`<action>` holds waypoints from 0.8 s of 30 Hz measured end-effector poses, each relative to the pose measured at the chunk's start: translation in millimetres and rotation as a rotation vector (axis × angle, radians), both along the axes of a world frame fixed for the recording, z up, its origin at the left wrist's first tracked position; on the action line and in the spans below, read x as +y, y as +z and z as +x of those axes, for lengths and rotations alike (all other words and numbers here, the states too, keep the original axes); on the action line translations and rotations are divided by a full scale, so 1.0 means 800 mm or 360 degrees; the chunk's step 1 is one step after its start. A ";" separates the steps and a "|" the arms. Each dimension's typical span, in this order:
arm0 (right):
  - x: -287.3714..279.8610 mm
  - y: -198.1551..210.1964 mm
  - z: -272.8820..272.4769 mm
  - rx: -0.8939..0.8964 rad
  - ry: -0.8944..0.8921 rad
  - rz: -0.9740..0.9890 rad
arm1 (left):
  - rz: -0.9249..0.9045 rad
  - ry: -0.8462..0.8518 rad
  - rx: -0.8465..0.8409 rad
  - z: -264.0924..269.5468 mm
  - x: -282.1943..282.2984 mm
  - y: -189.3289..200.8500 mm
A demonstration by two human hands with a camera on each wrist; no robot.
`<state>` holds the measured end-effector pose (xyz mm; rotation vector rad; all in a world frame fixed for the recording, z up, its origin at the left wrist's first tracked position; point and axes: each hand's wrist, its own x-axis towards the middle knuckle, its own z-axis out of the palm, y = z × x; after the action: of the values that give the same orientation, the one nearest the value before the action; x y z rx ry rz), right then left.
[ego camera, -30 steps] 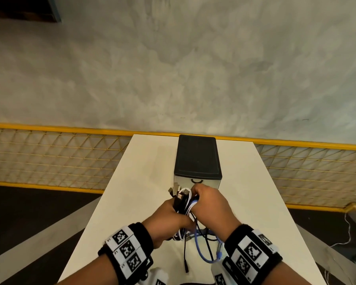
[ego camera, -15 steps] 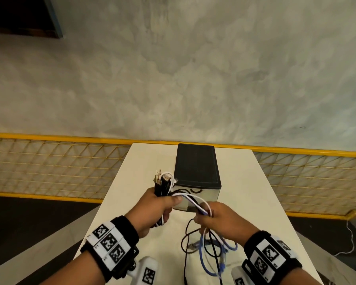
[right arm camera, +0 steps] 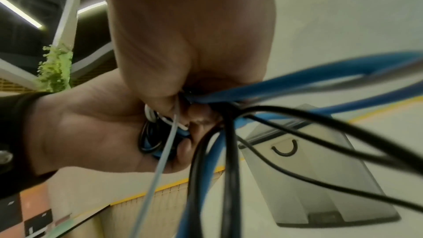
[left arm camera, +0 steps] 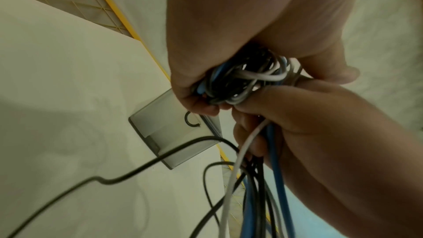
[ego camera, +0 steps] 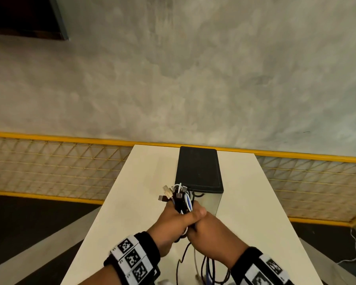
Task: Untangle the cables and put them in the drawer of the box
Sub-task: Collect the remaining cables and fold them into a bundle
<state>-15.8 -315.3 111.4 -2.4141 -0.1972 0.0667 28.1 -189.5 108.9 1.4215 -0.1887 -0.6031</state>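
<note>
A tangle of black, white and blue cables (ego camera: pixel 180 199) stands up out of my left hand (ego camera: pixel 169 223), with its metal plug ends on top. My left fingers curl round the coiled bundle (left arm camera: pixel 242 80). Pressed against that fist, my right hand (ego camera: pixel 213 229) grips the strands just below it (right arm camera: pixel 206 97); their loose tails (ego camera: pixel 206 266) hang down to the table. Just behind the hands stands the box (ego camera: pixel 198 167), black on top, with its grey drawer front (left arm camera: pixel 169 124) and small black loop handle (right arm camera: pixel 285 148). The drawer looks closed.
The box stands on a narrow white table (ego camera: pixel 144 182), whose far end meets a yellow mesh railing (ego camera: pixel 60 161) and a grey wall. One black cable (left arm camera: pixel 103 180) trails across the tabletop to the left. There is dark floor on both sides of the table.
Half a second ago my hands were apart, the left holding the plug ends up left, the right drawing strands away. Now they are together again in front of the box.
</note>
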 end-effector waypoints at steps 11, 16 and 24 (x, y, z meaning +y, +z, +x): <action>0.003 -0.003 -0.008 0.0208 -0.0059 0.0261 | -0.0271 0.0369 0.0205 -0.003 -0.012 0.008; 0.006 -0.005 -0.011 0.0225 -0.0084 0.0530 | -0.0307 0.0439 0.0221 -0.002 -0.016 0.010; -0.010 -0.011 -0.013 0.0252 -0.0188 0.0876 | -0.0344 0.0616 0.0238 0.010 -0.017 0.020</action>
<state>-26.2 -323.0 102.6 -1.8571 0.0041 0.1308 36.0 -202.7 125.0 1.1578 0.1356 -0.3545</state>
